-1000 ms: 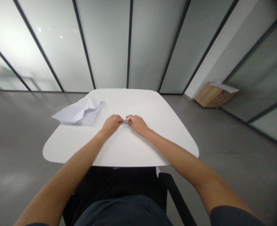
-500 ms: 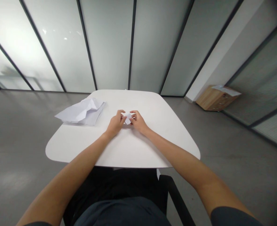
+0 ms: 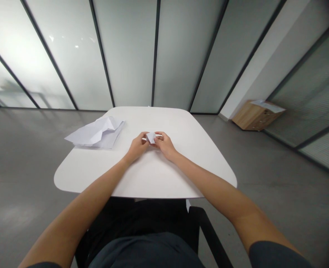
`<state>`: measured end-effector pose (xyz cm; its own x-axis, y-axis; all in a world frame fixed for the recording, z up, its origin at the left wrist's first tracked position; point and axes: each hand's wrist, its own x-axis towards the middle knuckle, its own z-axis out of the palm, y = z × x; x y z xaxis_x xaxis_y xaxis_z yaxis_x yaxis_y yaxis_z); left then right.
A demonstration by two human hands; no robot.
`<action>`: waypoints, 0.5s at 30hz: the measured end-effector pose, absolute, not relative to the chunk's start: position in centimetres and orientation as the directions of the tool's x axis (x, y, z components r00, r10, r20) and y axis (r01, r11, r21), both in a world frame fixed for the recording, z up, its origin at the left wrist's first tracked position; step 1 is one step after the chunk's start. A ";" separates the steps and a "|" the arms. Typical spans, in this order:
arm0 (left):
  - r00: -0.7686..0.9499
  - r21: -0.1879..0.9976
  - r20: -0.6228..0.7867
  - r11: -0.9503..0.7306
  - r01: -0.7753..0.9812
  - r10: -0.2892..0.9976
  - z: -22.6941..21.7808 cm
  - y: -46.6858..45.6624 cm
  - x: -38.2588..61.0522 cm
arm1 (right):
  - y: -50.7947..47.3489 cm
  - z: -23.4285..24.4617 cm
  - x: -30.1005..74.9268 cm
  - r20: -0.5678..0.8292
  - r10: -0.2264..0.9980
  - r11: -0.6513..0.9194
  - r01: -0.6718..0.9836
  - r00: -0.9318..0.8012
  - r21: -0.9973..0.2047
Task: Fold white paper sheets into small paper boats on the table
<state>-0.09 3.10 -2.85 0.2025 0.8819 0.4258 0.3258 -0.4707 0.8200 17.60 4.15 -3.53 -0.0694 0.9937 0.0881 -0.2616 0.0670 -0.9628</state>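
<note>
A small piece of folded white paper [image 3: 150,137] is held between my two hands, just above the middle of the white table [image 3: 153,175]. My left hand [image 3: 139,144] grips its left side with thumb and fingers. On the opposite side my right hand [image 3: 165,143] closes its fingers around the right edge. Angular folded faces show toward me; the paper's underside is hidden by the fingers.
Several loose white sheets [image 3: 96,133], the top one creased, lie at the table's left edge. A black chair armrest [image 3: 209,232] is near my right side. Beyond stand a frosted glass wall [image 3: 125,56] and a wooden cabinet [image 3: 248,116] on the right.
The folded paper has turned and now shows a broader, angular face. Both hands have shifted their fingers slightly around it. The loose sheets stay where they were.
</note>
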 end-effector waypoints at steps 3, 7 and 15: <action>0.149 0.750 0.473 -0.485 0.449 0.868 -2.5 3.1 -0.2 | 3.5 -3.1 17.1 0.089 0.988 0.060 -0.226 -0.123 -0.972; 0.112 0.661 0.548 -0.510 0.550 0.829 -2.5 3.0 -0.4 | 2.8 -2.5 16.9 0.042 0.982 0.002 -0.211 -0.182 -0.977; 0.119 0.522 0.576 -0.476 0.708 0.809 -2.7 2.2 -0.3 | 2.0 -2.6 16.6 -0.022 0.953 -0.082 -0.190 -0.302 -0.978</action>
